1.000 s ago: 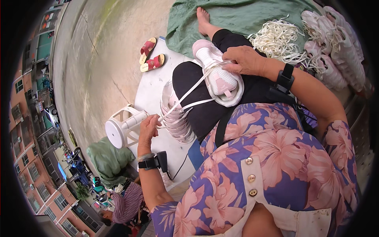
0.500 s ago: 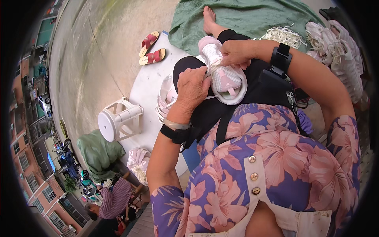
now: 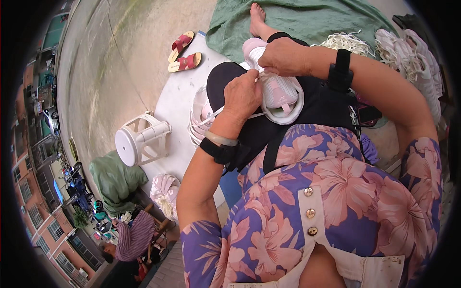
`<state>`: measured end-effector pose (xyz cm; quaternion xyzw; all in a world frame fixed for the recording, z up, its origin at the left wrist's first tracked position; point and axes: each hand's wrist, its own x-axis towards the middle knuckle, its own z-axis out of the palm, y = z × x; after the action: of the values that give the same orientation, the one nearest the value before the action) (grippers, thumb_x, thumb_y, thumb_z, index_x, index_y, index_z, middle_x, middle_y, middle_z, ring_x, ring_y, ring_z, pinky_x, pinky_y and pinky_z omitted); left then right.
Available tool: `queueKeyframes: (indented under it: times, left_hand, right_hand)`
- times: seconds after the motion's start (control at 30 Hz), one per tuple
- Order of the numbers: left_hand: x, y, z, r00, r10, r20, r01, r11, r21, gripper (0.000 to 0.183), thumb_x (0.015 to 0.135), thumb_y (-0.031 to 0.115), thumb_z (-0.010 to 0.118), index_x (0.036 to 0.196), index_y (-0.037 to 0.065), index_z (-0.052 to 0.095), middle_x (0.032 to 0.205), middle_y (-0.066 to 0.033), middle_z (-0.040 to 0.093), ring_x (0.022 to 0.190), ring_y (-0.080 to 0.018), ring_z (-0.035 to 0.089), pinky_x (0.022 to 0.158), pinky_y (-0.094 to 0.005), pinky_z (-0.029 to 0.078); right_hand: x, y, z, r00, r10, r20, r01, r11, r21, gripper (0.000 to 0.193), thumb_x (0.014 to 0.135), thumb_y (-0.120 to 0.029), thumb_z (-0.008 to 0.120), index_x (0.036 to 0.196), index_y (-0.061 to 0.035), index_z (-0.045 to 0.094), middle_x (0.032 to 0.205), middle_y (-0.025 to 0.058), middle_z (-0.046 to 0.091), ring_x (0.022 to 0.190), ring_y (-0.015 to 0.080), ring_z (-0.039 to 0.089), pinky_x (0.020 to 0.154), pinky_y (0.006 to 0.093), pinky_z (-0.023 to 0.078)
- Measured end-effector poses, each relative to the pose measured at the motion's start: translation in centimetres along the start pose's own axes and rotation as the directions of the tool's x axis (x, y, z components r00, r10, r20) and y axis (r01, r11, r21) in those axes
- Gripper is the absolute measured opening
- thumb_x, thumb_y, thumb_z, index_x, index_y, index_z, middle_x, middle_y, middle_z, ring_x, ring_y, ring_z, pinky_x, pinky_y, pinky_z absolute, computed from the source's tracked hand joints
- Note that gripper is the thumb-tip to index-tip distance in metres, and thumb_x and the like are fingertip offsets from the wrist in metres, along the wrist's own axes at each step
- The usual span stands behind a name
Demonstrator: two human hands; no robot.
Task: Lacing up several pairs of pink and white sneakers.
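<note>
holding a pink shoe (image 3: 278, 91) on my lap, i work its white lace (image 3: 218, 113) with both hands. far left: a white plastic stool (image 3: 141, 141) lies tipped on its side on the white mat (image 3: 175, 103), with a green cloth bundle (image 3: 115, 177) below it and a pair of red sandals (image 3: 185, 50) on the ground above. centre left: a stack of pale pink shoes (image 3: 199, 117) rests beside my knee. centre: my left hand (image 3: 242, 96) is closed, fingers pinching the lace at the shoe's eyelets; a second ago this hand was stretched out near the stool with the lace drawn taut, so it has come back to the shoe and the slack has been taken up. i judge this to mean one pull is done and the next eyelet is being threaded. centre right: my right hand (image 3: 283, 55) is closed over the shoe's toe end, gripping it steady as before. far right: loose white laces (image 3: 348, 43) lie on the green sheet (image 3: 312, 19), and a row of white shoes (image 3: 415, 57) lies beyond them.
</note>
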<state>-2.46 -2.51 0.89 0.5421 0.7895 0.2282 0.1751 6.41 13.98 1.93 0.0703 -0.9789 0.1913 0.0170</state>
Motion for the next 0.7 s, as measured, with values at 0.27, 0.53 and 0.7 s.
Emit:
queueKeyframes:
  times: [0.27,0.53,0.7]
  left_hand:
    - [0.1,-0.2,0.3,0.989,-0.131,-0.07,0.131,0.991,-0.003,0.013,0.076,0.011,0.051,0.086,0.006,0.058,0.067,-0.0179,0.059,0.067,-0.0367,0.059,0.062,-0.0436,0.046]
    - [-0.6,0.1,0.0,0.96,-0.279,-0.01,0.278,0.956,0.093,0.012,0.076,0.013,0.047,0.079,0.007,0.057,0.07,-0.0183,0.061,0.069,-0.0381,0.06,0.065,-0.0472,0.046]
    - [-1.8,-2.8,0.8,0.979,-0.2,-0.047,0.197,0.979,-0.059,0.009,0.077,0.012,0.055,0.084,0.007,0.059,0.065,-0.0135,0.059,0.058,-0.0281,0.059,0.055,-0.0365,0.045]
  right_hand:
    - [-1.5,0.5,-1.1,0.981,-0.183,0.067,0.193,0.857,-0.479,0.007,0.069,-0.012,0.057,0.072,-0.0061,0.053,0.067,0.0055,0.054,0.064,0.0223,0.057,0.058,0.0345,0.043]
    - [-7.8,0.6,2.7,0.992,-0.033,-0.12,-0.005,0.952,-0.305,0.011,0.071,-0.015,0.055,0.08,-0.0102,0.051,0.069,0.0013,0.053,0.065,0.0183,0.056,0.063,0.0312,0.04]
    - [-9.4,0.5,3.6,0.971,0.14,-0.192,-0.165,0.978,-0.125,0.011,0.07,-0.011,0.057,0.08,-0.011,0.052,0.069,0.0027,0.056,0.065,0.0217,0.057,0.062,0.0333,0.042]
